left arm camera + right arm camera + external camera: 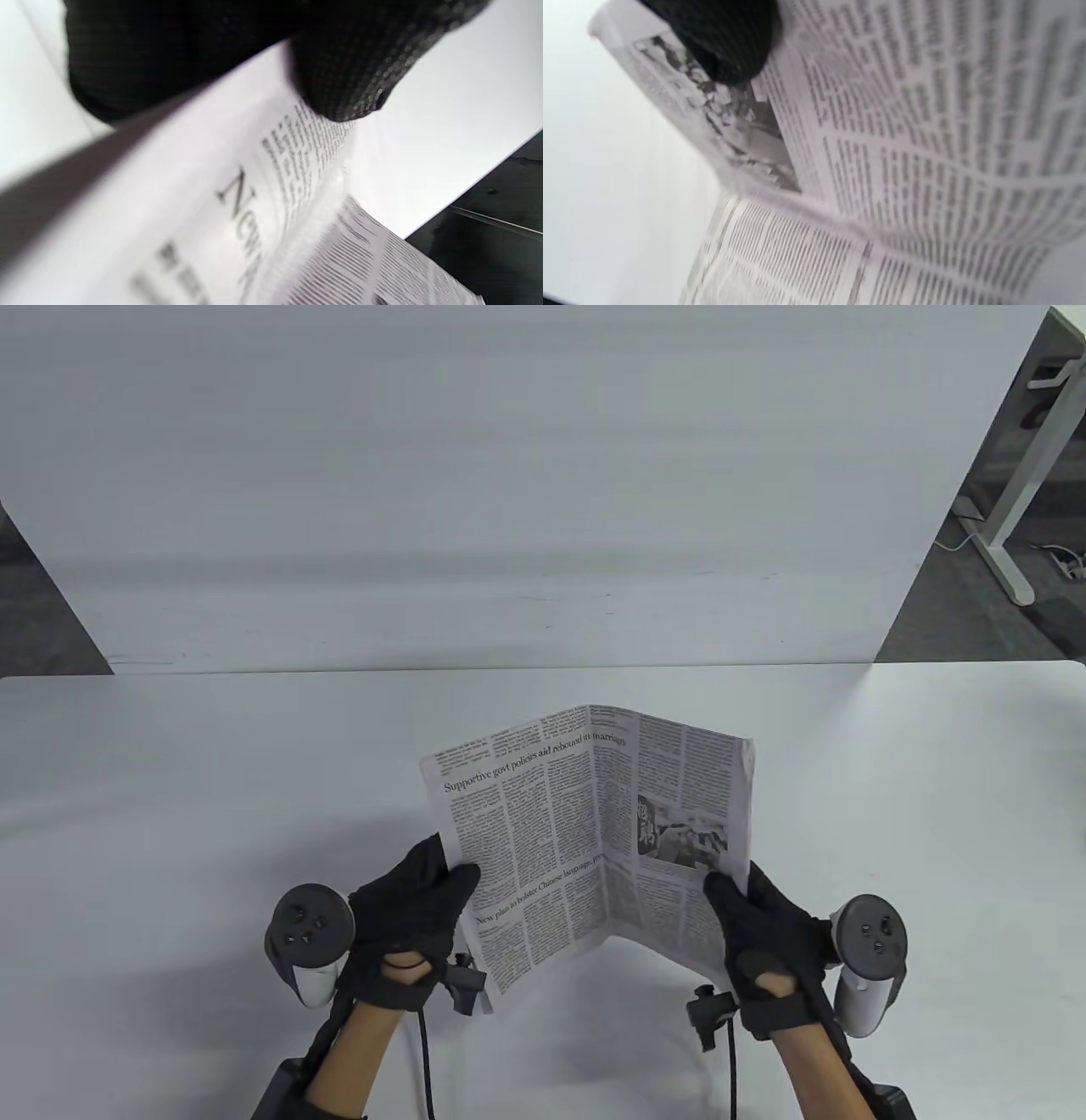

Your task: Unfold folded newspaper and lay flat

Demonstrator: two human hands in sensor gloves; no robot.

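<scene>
A black-and-white newspaper is held half open in a V above the white table, its centre crease pointing away from me. My left hand grips its left edge, thumb on the printed side. My right hand grips its right edge the same way. In the left wrist view the paper fills the frame, blurred, with a gloved thumb pressed on it. In the right wrist view the paper runs close under a gloved fingertip beside a printed photo.
A white board stands upright behind the table's far edge. A table leg and cables on dark floor show at the far right.
</scene>
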